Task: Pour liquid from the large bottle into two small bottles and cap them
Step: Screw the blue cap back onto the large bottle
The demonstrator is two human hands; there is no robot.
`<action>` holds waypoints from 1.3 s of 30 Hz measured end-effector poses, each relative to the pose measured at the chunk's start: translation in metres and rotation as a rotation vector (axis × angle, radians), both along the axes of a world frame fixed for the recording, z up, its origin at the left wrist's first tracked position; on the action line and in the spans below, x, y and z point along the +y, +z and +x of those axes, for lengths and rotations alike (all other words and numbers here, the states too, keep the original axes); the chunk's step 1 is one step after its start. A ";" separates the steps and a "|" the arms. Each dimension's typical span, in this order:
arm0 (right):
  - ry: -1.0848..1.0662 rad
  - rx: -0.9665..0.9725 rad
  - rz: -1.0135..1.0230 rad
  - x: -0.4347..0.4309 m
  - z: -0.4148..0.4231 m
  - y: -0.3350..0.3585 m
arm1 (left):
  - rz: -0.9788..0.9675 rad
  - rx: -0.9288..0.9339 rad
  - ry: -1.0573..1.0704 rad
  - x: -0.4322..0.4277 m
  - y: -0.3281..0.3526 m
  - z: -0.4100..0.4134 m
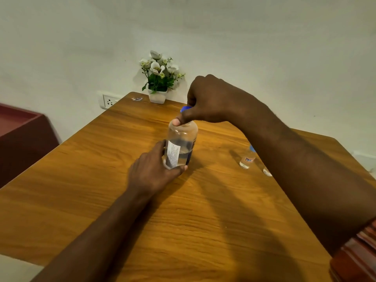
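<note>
The large clear bottle (181, 143) stands upright mid-table, partly filled, with a white and dark label. My left hand (152, 171) wraps around its lower body. From above, my right hand (207, 99) closes its fingers on the blue cap (185, 108) at the bottle's top. To the right, a small clear bottle (247, 158) with a blue top stands on the table. My right forearm covers most of a second small bottle (267, 171) beside it.
The wooden table (142, 210) runs back to a white wall. A pot of white flowers (157, 78) stands at its far edge, with a small object (137, 99) next to it. A wall socket (108, 101) and a dark red cabinet (22, 135) lie to the left.
</note>
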State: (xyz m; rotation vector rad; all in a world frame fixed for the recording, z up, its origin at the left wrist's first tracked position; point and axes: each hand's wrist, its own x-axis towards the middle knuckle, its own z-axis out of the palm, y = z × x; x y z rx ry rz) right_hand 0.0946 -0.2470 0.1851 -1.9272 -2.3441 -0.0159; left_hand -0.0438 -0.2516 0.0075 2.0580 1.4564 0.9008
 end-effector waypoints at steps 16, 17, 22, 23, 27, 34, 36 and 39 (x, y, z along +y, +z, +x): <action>0.096 0.038 -0.145 0.001 -0.002 0.020 | -0.020 -0.009 -0.009 0.000 0.000 -0.001; 0.083 0.031 -0.122 0.003 -0.003 0.018 | -0.020 -0.007 -0.007 0.000 -0.001 -0.001; 0.019 -0.050 -0.041 0.004 -0.010 0.014 | -0.024 -0.006 -0.011 -0.001 0.001 -0.002; 0.006 -0.048 -0.038 0.003 -0.011 0.015 | -0.025 -0.005 -0.010 -0.001 0.001 -0.001; -0.001 0.029 -0.038 0.002 -0.005 0.023 | -0.018 -0.002 -0.011 0.000 0.000 0.000; 0.151 0.064 -0.172 -0.003 0.000 0.025 | -0.009 -0.007 -0.005 0.001 -0.002 -0.001; 0.145 0.061 -0.146 -0.001 -0.001 0.023 | -0.009 -0.010 -0.007 0.001 -0.003 -0.002; 0.104 0.057 -0.118 0.002 -0.003 0.020 | -0.010 -0.006 -0.008 0.001 -0.003 -0.001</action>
